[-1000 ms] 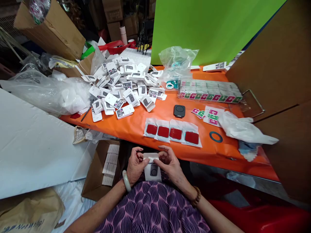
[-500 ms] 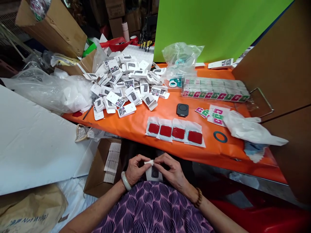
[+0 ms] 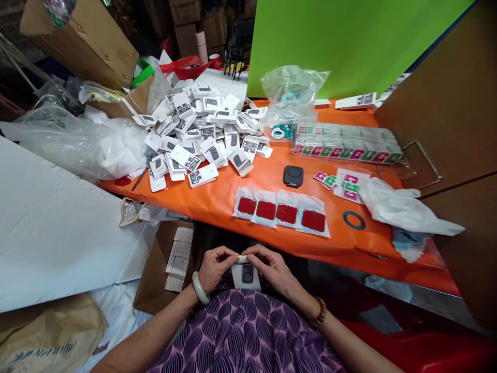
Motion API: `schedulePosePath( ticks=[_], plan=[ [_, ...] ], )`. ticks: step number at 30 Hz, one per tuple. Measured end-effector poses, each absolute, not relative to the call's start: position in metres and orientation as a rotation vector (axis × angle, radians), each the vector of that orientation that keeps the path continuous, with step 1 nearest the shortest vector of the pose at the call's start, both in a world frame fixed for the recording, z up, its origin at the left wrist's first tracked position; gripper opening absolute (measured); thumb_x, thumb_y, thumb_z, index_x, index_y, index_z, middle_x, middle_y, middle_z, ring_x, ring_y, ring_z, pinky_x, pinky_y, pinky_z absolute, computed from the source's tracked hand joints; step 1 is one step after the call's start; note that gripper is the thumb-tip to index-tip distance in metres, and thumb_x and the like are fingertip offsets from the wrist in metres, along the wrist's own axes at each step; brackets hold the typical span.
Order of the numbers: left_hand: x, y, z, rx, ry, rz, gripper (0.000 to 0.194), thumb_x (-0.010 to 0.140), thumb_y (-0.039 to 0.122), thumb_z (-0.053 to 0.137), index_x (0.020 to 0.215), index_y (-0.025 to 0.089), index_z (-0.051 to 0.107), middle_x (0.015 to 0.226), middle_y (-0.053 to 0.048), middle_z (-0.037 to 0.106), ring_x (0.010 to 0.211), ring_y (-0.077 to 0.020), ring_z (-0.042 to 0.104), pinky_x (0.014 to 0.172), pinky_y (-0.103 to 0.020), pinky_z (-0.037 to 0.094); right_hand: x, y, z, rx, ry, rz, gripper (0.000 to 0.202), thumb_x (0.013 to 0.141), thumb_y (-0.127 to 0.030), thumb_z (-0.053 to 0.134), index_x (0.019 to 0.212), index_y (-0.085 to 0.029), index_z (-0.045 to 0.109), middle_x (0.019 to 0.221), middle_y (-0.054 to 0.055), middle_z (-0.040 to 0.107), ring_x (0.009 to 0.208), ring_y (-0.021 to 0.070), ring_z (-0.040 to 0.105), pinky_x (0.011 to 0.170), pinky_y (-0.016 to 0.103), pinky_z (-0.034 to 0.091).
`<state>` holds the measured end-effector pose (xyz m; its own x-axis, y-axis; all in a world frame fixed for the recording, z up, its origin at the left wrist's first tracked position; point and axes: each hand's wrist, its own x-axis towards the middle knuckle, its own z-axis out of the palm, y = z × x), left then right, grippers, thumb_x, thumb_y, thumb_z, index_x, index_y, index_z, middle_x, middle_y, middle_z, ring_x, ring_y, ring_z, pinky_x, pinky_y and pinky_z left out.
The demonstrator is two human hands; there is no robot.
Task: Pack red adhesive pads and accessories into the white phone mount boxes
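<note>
A small white box (image 3: 246,275) with a dark device printed on its front is held upright in my lap. My left hand (image 3: 216,268) pinches its top left corner between thumb and fingers, a pale bangle on the wrist. At the top right corner, my right hand (image 3: 272,267) grips the same box, a beaded bracelet on that wrist. The top edge of the box looks folded down under my fingertips. On the table in front lie several red-faced pads (image 3: 266,210) on white wrappers, and a black square device (image 3: 293,176) behind them.
Many similar white boxes (image 3: 212,150) are heaped on the orange table (image 3: 186,199). A carton (image 3: 149,282) with rows of white boxes stands by my left arm. At the right are a teal ring (image 3: 353,220), a wrapped sticker stack (image 3: 345,142) and a white plastic bag (image 3: 404,207).
The box's top flap, raised before, now lies flatter. Both hands have shifted slightly outward and more of the printed front shows.
</note>
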<state>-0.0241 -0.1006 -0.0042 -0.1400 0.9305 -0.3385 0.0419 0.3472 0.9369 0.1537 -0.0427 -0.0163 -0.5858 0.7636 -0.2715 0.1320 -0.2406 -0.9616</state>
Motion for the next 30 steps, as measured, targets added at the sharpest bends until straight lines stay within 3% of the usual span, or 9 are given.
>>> schedulePosePath(
  ticks=[3, 11, 16, 21, 24, 28, 30],
  plan=[
    [-0.026, -0.109, -0.016, 0.9, 1.431, 0.986, 0.024, 0.071, 0.033, 0.073, 0.086, 0.015, 0.071, 0.081, -0.004, 0.069, 0.075, -0.0151, 0.058, 0.071, -0.026, 0.045, 0.161, -0.047, -0.025, -0.997, -1.702, 1.806, 0.031, 0.084, -0.045, 0.06, 0.101, -0.02, 0.066, 0.092, 0.004, 0.066, 0.082, 0.017, 0.06, 0.074, 0.028, 0.048],
    [-0.017, -0.111, -0.033, 0.822, 1.305, 1.059, 0.031, 0.074, 0.036, 0.07, 0.095, 0.014, 0.066, 0.087, -0.005, 0.065, 0.078, -0.0144, 0.058, 0.073, -0.026, 0.045, 0.156, -0.049, -0.035, -1.043, -1.668, 1.807, 0.028, 0.086, -0.044, 0.057, 0.096, -0.019, 0.065, 0.082, 0.003, 0.065, 0.073, 0.0156, 0.06, 0.066, 0.027, 0.048],
    [-0.047, -0.053, -0.021, 0.897, 1.359, 1.175, 0.035, 0.071, 0.042, 0.07, 0.092, 0.015, 0.063, 0.085, -0.004, 0.066, 0.076, -0.0144, 0.06, 0.072, -0.026, 0.048, 0.149, -0.029, -0.018, -1.094, -1.614, 1.638, 0.04, 0.09, -0.045, 0.05, 0.122, -0.02, 0.053, 0.097, 0.006, 0.065, 0.072, 0.0147, 0.061, 0.065, 0.028, 0.051],
    [-0.109, 0.029, -0.013, 1.149, 1.632, 1.048, 0.032, 0.073, 0.04, 0.061, 0.093, 0.014, 0.062, 0.077, -0.003, 0.065, 0.066, -0.0151, 0.059, 0.064, -0.028, 0.049, 0.166, 0.002, -0.007, -1.18, -1.715, 1.344, 0.032, 0.087, -0.044, 0.052, 0.102, -0.019, 0.065, 0.092, 0.007, 0.068, 0.068, 0.0155, 0.061, 0.064, 0.03, 0.052],
    [-0.124, 0.057, -0.013, 1.235, 1.712, 1.021, 0.02, 0.068, 0.029, 0.064, 0.083, 0.015, 0.064, 0.075, -0.003, 0.064, 0.072, -0.019, 0.059, 0.072, -0.035, 0.05, 0.183, 0.03, -0.004, -1.233, -1.718, 1.193, 0.031, 0.086, -0.043, 0.053, 0.098, -0.018, 0.067, 0.089, 0.008, 0.069, 0.068, 0.0171, 0.062, 0.063, 0.03, 0.052],
    [-0.115, 0.059, -0.014, 1.393, 1.844, 1.081, 0.024, 0.064, 0.016, 0.064, 0.088, 0.018, 0.067, 0.107, -0.01, 0.061, 0.107, -0.0272, 0.054, 0.098, -0.045, 0.04, 0.208, 0.087, -0.004, -1.386, -1.758, 0.891, 0.03, 0.082, -0.041, 0.054, 0.096, -0.018, 0.067, 0.089, 0.008, 0.07, 0.072, 0.0196, 0.063, 0.066, 0.032, 0.051],
    [-0.107, 0.05, -0.014, 1.487, 1.909, 1.12, 0.024, 0.068, 0.017, 0.063, 0.092, 0.018, 0.067, 0.112, -0.011, 0.059, 0.111, -0.0269, 0.052, 0.101, -0.045, 0.038, 0.214, 0.118, -0.006, -1.474, -1.806, 0.748, 0.028, 0.081, -0.038, 0.053, 0.094, -0.017, 0.067, 0.091, 0.009, 0.07, 0.073, 0.0207, 0.063, 0.068, 0.034, 0.049]
  ],
)
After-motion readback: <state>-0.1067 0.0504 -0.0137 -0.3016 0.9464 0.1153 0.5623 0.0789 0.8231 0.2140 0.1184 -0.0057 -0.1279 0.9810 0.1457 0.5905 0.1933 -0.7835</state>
